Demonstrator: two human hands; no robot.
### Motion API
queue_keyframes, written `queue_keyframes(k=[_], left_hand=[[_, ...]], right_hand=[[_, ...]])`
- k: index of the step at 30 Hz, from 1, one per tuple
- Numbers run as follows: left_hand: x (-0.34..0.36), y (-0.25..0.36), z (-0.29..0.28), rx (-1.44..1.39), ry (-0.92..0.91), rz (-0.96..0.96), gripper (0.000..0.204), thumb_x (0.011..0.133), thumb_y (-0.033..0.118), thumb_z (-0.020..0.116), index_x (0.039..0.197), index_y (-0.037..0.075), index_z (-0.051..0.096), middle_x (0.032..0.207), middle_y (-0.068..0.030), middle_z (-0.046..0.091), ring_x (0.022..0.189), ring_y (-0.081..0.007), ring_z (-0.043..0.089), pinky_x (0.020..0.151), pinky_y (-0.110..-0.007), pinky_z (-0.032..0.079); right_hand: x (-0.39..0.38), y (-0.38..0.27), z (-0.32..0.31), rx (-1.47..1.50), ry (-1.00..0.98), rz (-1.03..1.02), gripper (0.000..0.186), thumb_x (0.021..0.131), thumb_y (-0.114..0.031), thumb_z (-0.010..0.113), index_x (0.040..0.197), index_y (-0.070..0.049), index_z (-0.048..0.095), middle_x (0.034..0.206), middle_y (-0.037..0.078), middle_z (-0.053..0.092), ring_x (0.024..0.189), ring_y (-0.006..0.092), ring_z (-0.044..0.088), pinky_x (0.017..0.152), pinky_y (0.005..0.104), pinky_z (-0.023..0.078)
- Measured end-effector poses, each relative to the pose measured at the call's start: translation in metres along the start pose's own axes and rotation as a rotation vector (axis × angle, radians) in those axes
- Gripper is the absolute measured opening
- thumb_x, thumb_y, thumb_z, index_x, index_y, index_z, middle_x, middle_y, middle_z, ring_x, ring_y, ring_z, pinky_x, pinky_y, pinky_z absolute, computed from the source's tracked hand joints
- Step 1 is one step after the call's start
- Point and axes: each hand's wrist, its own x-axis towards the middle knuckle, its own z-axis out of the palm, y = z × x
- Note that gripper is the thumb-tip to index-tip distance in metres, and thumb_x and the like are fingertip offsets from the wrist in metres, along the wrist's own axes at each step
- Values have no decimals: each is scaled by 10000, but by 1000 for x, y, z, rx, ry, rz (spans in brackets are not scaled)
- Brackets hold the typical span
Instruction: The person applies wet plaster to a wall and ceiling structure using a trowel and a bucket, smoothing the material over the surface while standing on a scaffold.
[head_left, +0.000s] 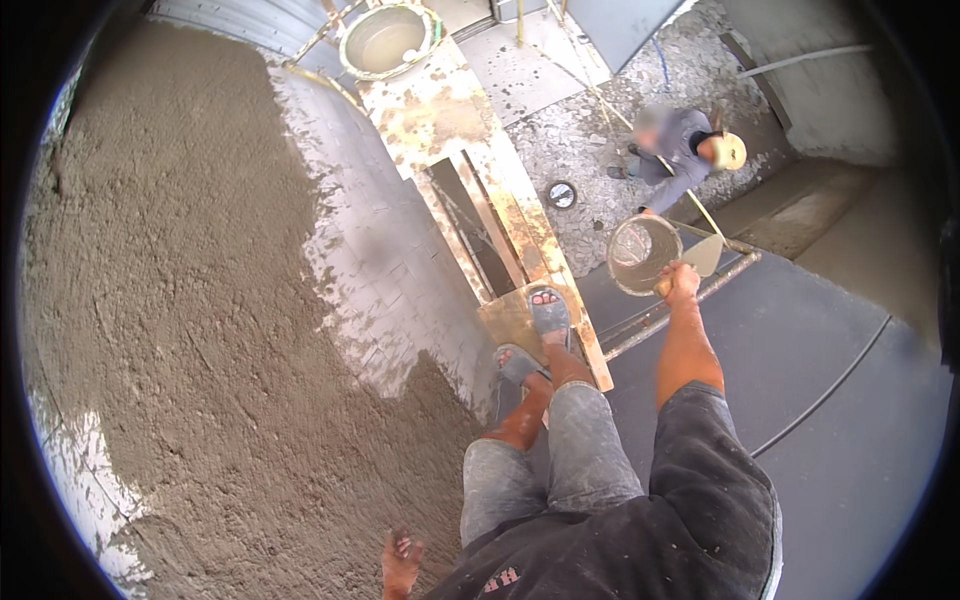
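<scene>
My right hand [683, 284] is stretched out to the front right, wrapped round the wooden handle of a pointed trowel [707, 256]. Just beyond it, a round bucket [676, 243] with mortar-smeared walls overlaps the hand in view; whether they touch I cannot tell. A co-worker [683, 145] below reaches an arm to the bucket's far rim. My left hand [402, 562] is low in the view, against the mortar-covered wall [220, 330]. Its fingers are loosely bent and slightly apart, and nothing shows in them; contact with the wall is unclear.
I stand in sandals on a narrow plank platform [540, 240] with an open gap between boards. A mortar tub [385, 45] sits at its far end. Metal scaffold rails [690, 305] run beside it on the right. A dark cable [825, 390] crosses the grey surface.
</scene>
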Motion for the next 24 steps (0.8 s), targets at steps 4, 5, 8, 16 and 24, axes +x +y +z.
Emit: queue_keyframes(k=[4, 5, 8, 16, 24], left_hand=[[-22, -4, 2, -391, 12, -16, 665, 942, 213, 822, 1517, 105, 505, 1210, -52, 602, 1014, -177, 603, 884, -355, 526], [-29, 8, 7, -466, 35, -49, 700, 964, 267, 808, 1574, 183, 476, 1245, -31, 618, 939, -162, 613, 762, -359, 559], [3, -7, -10, -23, 142, -104, 610, 900, 69, 787, 1440, -41, 527, 1336, -214, 634, 1239, -301, 631, 1074, -424, 502], [122, 110, -33, -73, 304, 455, 670, 993, 55, 702, 1571, -44, 377, 1541, -273, 491, 1442, -352, 498, 1213, -445, 391], [159, 98, 38, -216, 58, 391, 643, 990, 73, 704, 1571, 55, 427, 1489, -228, 531, 1365, -324, 541, 1143, -454, 458]], right_hand=[[-12, -20, 11, -66, 79, -22, 85, 901, -25, 607, 954, 26, 649, 774, 131, 647, 624, 249, 635, 565, 393, 553], [-20, -23, 16, -20, 109, -30, 86, 901, -20, 601, 946, 30, 656, 790, 129, 657, 626, 243, 637, 570, 388, 553], [-41, -15, 19, -247, 37, -221, 75, 889, -6, 608, 928, 33, 660, 796, 107, 646, 684, 234, 668, 602, 373, 565], [-162, 19, 11, -1026, -372, -535, 417, 900, -103, 709, 1254, 25, 529, 946, 147, 663, 818, 273, 719, 691, 415, 608], [-306, 49, 70, -1368, -624, -582, 533, 881, -271, 759, 1295, 27, 606, 1097, 267, 720, 1044, 360, 716, 926, 479, 557]])
